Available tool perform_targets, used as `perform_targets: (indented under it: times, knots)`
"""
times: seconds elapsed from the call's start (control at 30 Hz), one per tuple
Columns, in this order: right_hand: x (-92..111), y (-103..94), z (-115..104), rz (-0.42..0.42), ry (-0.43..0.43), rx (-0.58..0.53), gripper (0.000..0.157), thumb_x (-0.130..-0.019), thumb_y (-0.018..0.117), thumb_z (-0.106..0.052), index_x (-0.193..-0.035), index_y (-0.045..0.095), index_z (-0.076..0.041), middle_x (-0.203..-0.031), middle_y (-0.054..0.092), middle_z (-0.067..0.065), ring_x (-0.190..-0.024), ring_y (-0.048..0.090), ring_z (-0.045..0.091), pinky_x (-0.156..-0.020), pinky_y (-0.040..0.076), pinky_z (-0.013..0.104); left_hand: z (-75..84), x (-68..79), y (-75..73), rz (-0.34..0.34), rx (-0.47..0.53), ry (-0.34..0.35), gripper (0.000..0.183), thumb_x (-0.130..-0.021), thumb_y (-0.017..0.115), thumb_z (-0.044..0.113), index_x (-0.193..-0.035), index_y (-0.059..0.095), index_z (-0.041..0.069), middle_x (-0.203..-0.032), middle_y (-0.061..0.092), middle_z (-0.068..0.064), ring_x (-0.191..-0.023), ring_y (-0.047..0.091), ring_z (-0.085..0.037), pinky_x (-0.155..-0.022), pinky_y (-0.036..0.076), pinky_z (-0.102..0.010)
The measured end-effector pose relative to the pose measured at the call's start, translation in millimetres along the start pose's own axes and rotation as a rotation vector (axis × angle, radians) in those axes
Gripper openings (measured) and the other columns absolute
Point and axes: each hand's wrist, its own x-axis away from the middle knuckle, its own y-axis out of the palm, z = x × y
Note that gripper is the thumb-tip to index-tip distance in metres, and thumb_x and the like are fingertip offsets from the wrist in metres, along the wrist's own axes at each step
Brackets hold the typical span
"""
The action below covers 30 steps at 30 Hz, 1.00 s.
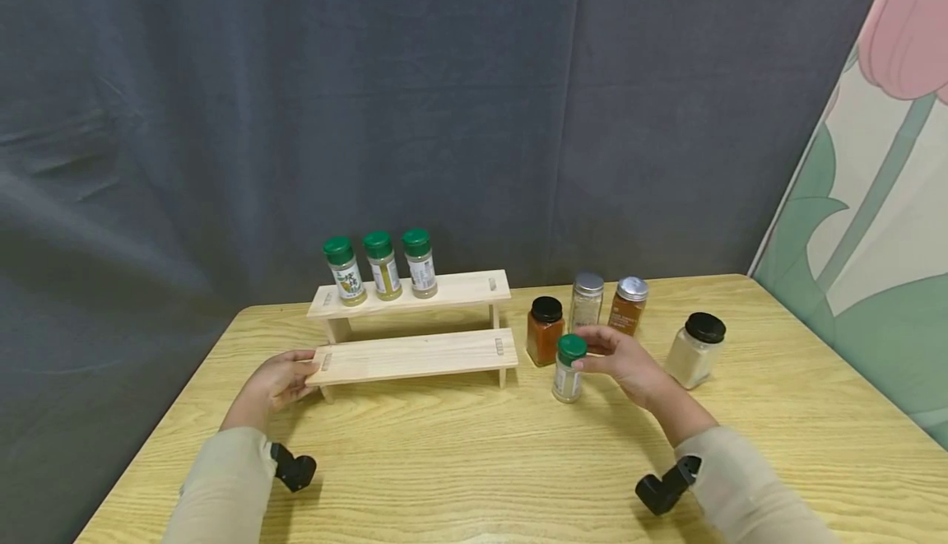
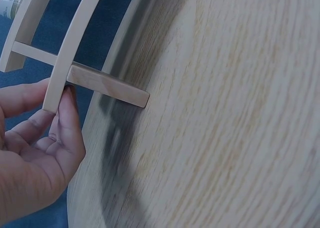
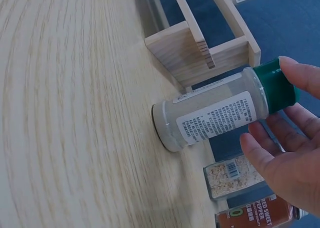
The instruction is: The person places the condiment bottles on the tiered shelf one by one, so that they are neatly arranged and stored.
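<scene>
A two-tier wooden spice rack [image 1: 415,356] stands on the table. My left hand [image 1: 280,378] pinches the left end of its lower shelf, thumb above and fingers beneath, as the left wrist view shows the hand [image 2: 40,143] at the shelf end [image 2: 60,80]. To the right of the rack, my right hand [image 1: 620,363] holds a green-capped spice jar [image 1: 567,381] by its cap. In the right wrist view the jar [image 3: 215,110] is upright against the tabletop; whether its base touches is hard to tell. Three similar green-capped jars [image 1: 383,268] stand on the upper shelf's left and middle.
Behind my right hand stand a black-lidded jar of red-brown spice [image 1: 545,332] and two silver-lidded jars, one pale [image 1: 586,305], one labelled red sweet pepper [image 3: 257,213]. A black-lidded jar of pale powder [image 1: 693,355] is farther right. A dark curtain [image 1: 444,99] hangs behind the table [image 1: 444,470].
</scene>
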Motion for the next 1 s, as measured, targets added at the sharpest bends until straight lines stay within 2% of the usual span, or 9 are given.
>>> perform_targets:
  times: [0.23,0.43,0.83,1.0]
  knots:
    - [-2,4.6,4,0.025,0.008,-0.037,0.052,-0.075,0.065,-0.002,-0.116,0.038,0.014,-0.099,0.054,0.005,-0.09,0.051,0.012,-0.081,0.039,0.027,-2.3,-1.4,-0.4,0.006,0.005,-0.003,0.054,-0.085,0.052,0.002,-0.129,0.023,-0.01,-0.074,0.054,0.0,-0.065,0.054,-0.01,-0.059,0.045,-0.023]
    - [-4,6.5,5,0.042,0.0,-0.046,0.049,-0.075,0.063,0.0,-0.115,0.039,0.014,-0.097,0.055,0.003,-0.086,0.052,0.011,-0.08,0.039,0.026,-2.4,-1.4,-0.8,-0.003,0.006,-0.005,0.056,-0.084,0.053,0.003,-0.129,0.023,-0.01,-0.075,0.054,0.0,-0.066,0.055,-0.009,-0.06,0.045,-0.024]
    - [-2,7.6,-4,0.068,0.004,-0.022,0.05,-0.075,0.064,-0.002,-0.117,0.04,0.012,-0.098,0.056,0.002,-0.087,0.052,0.01,-0.082,0.037,0.029,1.9,-2.2,-1.0,-0.026,-0.005,0.0,0.056,-0.084,0.051,0.003,-0.129,0.021,-0.011,-0.077,0.053,-0.001,-0.066,0.053,-0.009,-0.061,0.044,-0.023]
    - [-1,11.0,-9,0.058,0.004,-0.046,0.052,-0.074,0.065,-0.003,-0.117,0.04,0.011,-0.097,0.055,0.0,-0.088,0.052,0.009,-0.082,0.037,0.029,-0.3,-0.1,-0.2,-0.018,-0.002,-0.002,0.056,-0.085,0.05,0.004,-0.13,0.019,-0.01,-0.078,0.052,-0.001,-0.066,0.053,-0.009,-0.06,0.044,-0.022]
